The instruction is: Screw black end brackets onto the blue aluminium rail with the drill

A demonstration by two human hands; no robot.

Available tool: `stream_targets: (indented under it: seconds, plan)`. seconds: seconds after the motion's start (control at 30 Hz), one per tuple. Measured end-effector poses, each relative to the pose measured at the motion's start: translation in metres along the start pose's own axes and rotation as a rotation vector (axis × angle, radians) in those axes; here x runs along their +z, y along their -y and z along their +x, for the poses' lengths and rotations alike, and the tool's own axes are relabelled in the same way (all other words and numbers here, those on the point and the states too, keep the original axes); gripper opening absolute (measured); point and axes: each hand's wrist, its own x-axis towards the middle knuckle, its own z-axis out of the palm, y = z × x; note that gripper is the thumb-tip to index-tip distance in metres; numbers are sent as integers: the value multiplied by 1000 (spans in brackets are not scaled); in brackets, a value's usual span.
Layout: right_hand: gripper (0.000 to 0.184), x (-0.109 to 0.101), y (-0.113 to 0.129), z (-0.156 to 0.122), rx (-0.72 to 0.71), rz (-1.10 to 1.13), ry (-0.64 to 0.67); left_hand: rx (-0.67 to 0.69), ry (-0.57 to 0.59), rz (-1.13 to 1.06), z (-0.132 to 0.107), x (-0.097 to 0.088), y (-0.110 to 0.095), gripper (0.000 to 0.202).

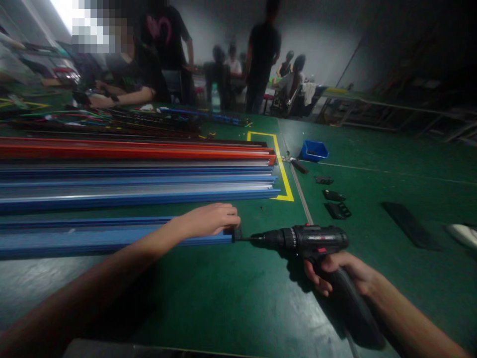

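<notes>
Evidently, the step in hand is a fastening at the rail's end, judged from how the tool is aimed. The near blue rail (112, 236) lies flat on the green tabletop (208, 303), its right end below and just beyond the left hand (212, 219). A black end piece (237, 233) sits at that end. The left hand is curled over the rail end, fingers at the end piece; whether they pinch it or merely steady it cannot be told. The right hand (350, 271) is wrapped round the grip of a black power drill (316, 238), held level, the hands well apart. The bit (248, 239) points left and reaches the end piece — whether it is seated in a screw is too small to tell.

The next move, in this assessment, calls for bit and rail kept in line, steady pressure from the right, and a firm left hand clear of the bit.

Further black pieces (337, 210) lie right of the yellow tape (286, 181); a blue bin (315, 155) stands beyond them.
</notes>
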Motion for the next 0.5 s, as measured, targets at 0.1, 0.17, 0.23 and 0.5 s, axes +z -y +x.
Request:
stream_targets:
  seconds: [0.1, 0.17, 0.23, 0.5]
  plan:
    - [30, -1, 0, 0, -12, -13, -18, -11, 12, 22, 1, 0, -1, 23]
    - [30, -2, -1, 0, -18, -20, -20, -17, 19, 32, 1, -1, -2, 23]
    - [31, -3, -1, 0, -11, -19, -20, -27, 30, 31, 1, -2, -2, 25]
    - [32, -3, 1, -2, -8, 7, 2, -42, 46, 10, 0, -5, -6, 33]
